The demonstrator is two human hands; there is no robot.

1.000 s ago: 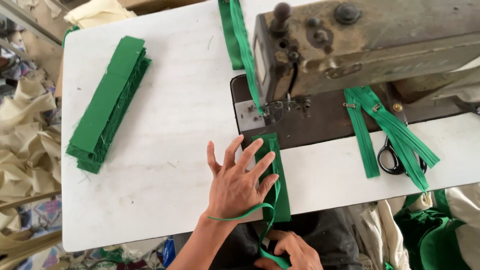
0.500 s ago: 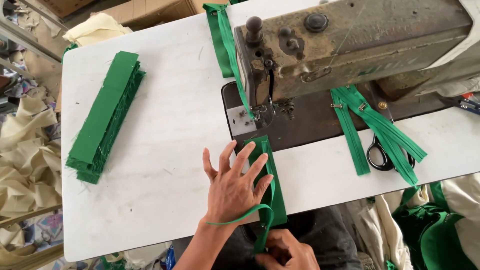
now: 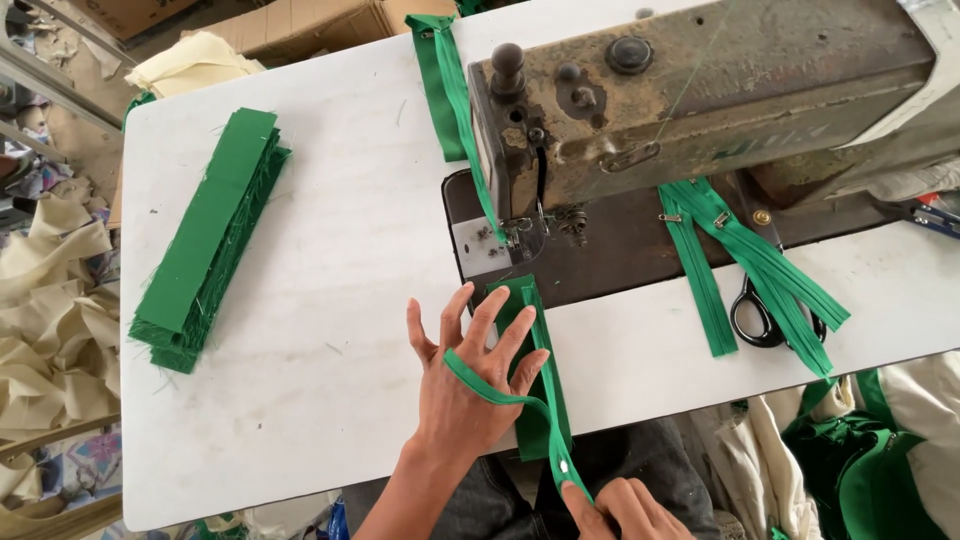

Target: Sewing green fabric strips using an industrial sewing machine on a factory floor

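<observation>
My left hand (image 3: 463, 382) lies flat with fingers spread on the white table (image 3: 340, 300), pressing the near end of a green fabric strip (image 3: 532, 340) that runs up toward the needle of the old sewing machine (image 3: 690, 110). A green zipper tape (image 3: 500, 392) drapes across the back of that hand and down over the table edge. My right hand (image 3: 625, 508), low at the frame's bottom, pinches the zipper's lower end near its slider.
A stack of green fabric strips (image 3: 205, 240) lies at the table's left. More green zippers (image 3: 760, 265) and black scissors (image 3: 755, 310) rest right of the needle. Another green zipper (image 3: 445, 85) hangs behind the machine. Cream cloth (image 3: 50, 300) is piled on the floor at left.
The zipper tape, which hung below my left wrist, now lies higher across the back of the hand. My left hand stays pressed on the strip.
</observation>
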